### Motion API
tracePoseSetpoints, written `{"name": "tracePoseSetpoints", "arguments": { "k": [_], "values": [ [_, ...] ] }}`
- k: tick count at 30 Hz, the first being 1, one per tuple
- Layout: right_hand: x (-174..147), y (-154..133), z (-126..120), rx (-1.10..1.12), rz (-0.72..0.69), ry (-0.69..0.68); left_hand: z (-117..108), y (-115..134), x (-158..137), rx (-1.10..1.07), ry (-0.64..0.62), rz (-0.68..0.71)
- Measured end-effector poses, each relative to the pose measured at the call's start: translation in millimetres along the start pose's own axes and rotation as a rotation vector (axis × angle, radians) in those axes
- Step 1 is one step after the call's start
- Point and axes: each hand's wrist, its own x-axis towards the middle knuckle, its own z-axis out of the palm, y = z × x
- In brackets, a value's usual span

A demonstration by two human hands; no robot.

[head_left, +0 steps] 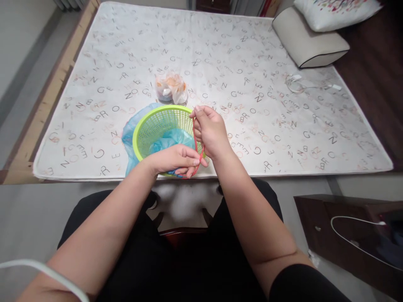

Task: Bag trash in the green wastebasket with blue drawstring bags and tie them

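A thin red cord [195, 135] runs between my two hands at the near right side of a lime-green plastic basket [136, 140]. My left hand [178, 160] pinches the cord low, in front of the basket's rim. Higher up, my right hand [209, 130] grips the cord's upper part between thumb and fingers. A bit of blue shows below the left fingers, too small to name. Inside the basket lies a crumpled blue plastic bag [173, 139]. Blue plastic sheet [128, 136] also spreads under and to the left of the basket.
Behind the basket sits a knotted clear plastic bag [171, 87] with orange and white contents. The letter-printed mattress [239, 54] ends just before my lap. A white cable [296, 86] and a beige cushion [310, 42] lie at right. A dark cabinet [315, 222] stands lower right.
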Motion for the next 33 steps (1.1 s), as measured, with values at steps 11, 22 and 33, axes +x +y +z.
{"name": "tracePoseSetpoints", "arguments": {
  "k": [11,22,33],
  "values": [
    [22.4,1.4,-41.9,-0.108,-0.119,0.330,-2.5,-1.9,6.1,-0.219,0.338,0.206],
    [13.1,-28.7,-43.0,0.239,0.023,0.160,-9.6,0.4,17.9,-0.701,0.779,0.332],
    [-0.9,-17.3,-34.5,-0.399,0.329,-0.409,-14.7,4.3,8.9,-0.838,0.846,0.364]
  ]
}}
